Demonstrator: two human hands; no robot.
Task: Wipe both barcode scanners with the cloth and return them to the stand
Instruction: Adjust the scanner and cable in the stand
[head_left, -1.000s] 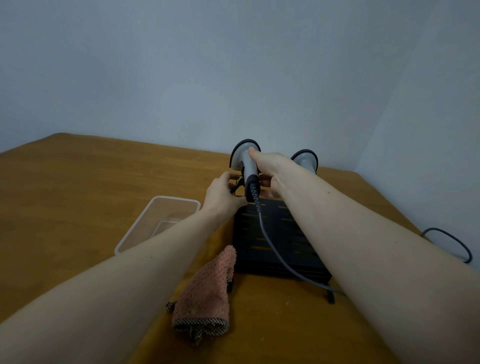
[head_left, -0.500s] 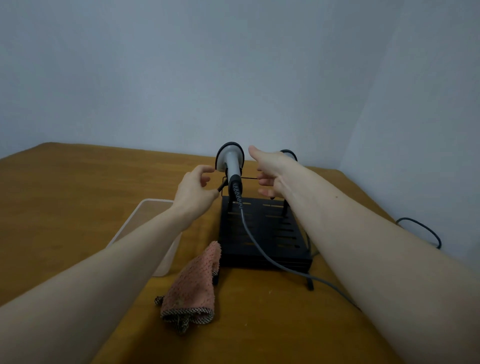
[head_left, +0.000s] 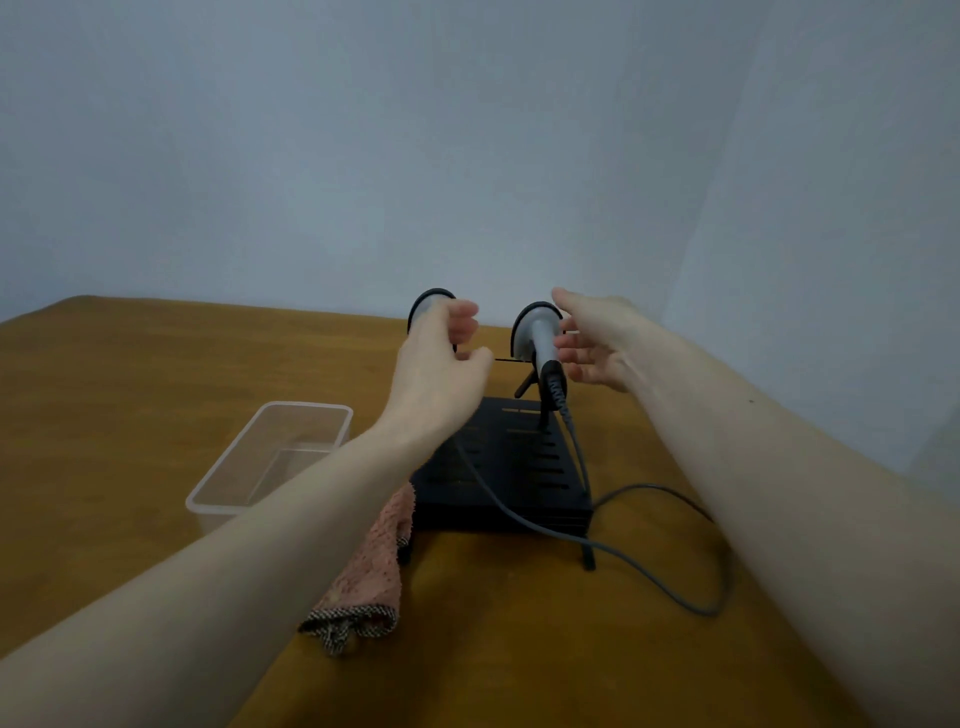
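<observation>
Two grey barcode scanners sit on the black stand (head_left: 524, 483). The right scanner (head_left: 540, 335) is in plain sight, its grey cable (head_left: 649, 577) trailing over the stand onto the table. The left scanner (head_left: 426, 304) is mostly hidden behind my left hand (head_left: 441, 364), which hovers in front of it with curled fingers holding nothing. My right hand (head_left: 597, 343) is open just right of the right scanner, fingers apart and close to its handle. The pink cloth (head_left: 366, 577) lies crumpled at the stand's front left corner, partly under my left forearm.
A clear plastic tub (head_left: 234, 493) stands left of the stand on the wooden table (head_left: 130, 389). Walls close in behind and on the right. The cable loops across the table to the right of the stand.
Both hands have let go of the scanner they were setting on the stand. They have shifted rightward, so the left hand now covers the left scanner and the right hand flanks the right one.
</observation>
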